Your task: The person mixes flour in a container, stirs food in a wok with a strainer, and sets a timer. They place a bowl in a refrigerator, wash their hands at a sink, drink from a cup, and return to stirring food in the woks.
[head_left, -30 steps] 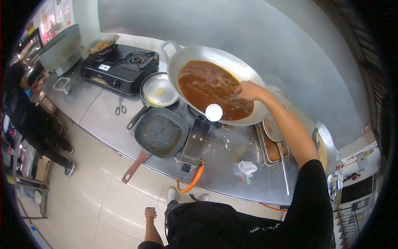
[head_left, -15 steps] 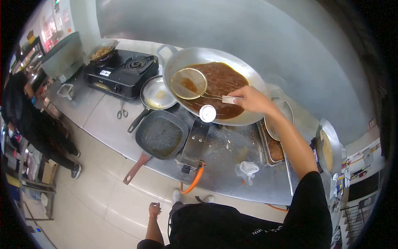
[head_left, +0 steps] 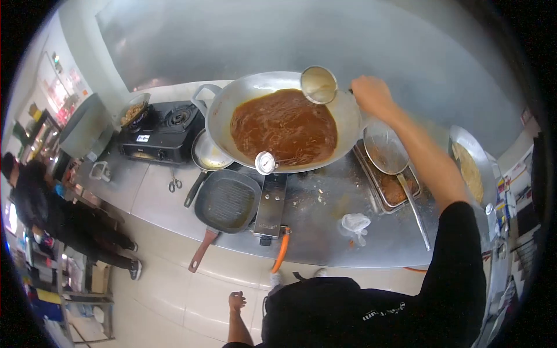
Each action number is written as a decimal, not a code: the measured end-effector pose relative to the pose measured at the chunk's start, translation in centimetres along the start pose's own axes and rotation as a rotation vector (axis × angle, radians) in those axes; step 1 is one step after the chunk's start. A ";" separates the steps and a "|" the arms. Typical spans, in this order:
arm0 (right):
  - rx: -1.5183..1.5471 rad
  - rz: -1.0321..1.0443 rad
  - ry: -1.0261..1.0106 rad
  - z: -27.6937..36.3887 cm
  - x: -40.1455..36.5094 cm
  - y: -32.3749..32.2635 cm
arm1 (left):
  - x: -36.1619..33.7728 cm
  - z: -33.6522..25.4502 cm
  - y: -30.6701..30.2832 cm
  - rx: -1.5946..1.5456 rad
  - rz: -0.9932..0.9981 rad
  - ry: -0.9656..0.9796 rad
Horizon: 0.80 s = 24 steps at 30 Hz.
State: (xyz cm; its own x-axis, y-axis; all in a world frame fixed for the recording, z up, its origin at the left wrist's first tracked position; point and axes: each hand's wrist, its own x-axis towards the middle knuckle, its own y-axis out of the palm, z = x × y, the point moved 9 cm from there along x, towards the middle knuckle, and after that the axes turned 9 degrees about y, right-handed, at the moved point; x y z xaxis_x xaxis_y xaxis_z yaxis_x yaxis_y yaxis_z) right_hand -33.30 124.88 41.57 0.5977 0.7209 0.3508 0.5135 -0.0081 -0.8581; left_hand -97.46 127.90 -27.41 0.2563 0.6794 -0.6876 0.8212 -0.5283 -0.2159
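My right hand is closed around the handle of a round mesh strainer, lifted over the right back rim of a large wok. Dark brown liquid fills the middle of the wok. A dial thermometer sits at its front rim. My left hand hangs low beside my body, its fingers partly curled, and touches nothing. A second strainer lies over a metal tray of brown food, to the right of the wok.
On the counter stand a black gas stove, a small pan, a square grill pan, scissors and a plastic bag. Another wok is at the right. A person stands at the left.
My right hand has raised the strainer out of the liquid and moved it right and back. The view has shifted. The other person appears in a different pose.
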 end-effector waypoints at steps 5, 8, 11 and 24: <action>-0.023 0.103 -0.006 0.9 0.0 3.5 | -1.6 3.6 0.1 -0.081 0.036 -0.073; 0.058 0.315 -0.039 4.1 -2.0 4.8 | -2.8 5.0 1.1 0.015 0.096 -0.177; 0.150 0.507 -0.086 7.1 -2.6 6.8 | -3.7 3.8 1.3 0.014 0.103 -0.164; 0.755 0.540 -0.334 11.1 -8.6 1.9 | 0.5 -1.9 -1.0 0.148 0.102 -0.017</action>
State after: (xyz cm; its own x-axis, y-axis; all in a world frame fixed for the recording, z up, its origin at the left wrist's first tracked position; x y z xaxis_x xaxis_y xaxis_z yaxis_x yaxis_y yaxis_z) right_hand -44.29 126.31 32.76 0.3722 0.9101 -0.1825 -0.3748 -0.0325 -0.9265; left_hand -97.18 129.73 -26.26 0.3243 0.6105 -0.7226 0.7071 -0.6639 -0.2435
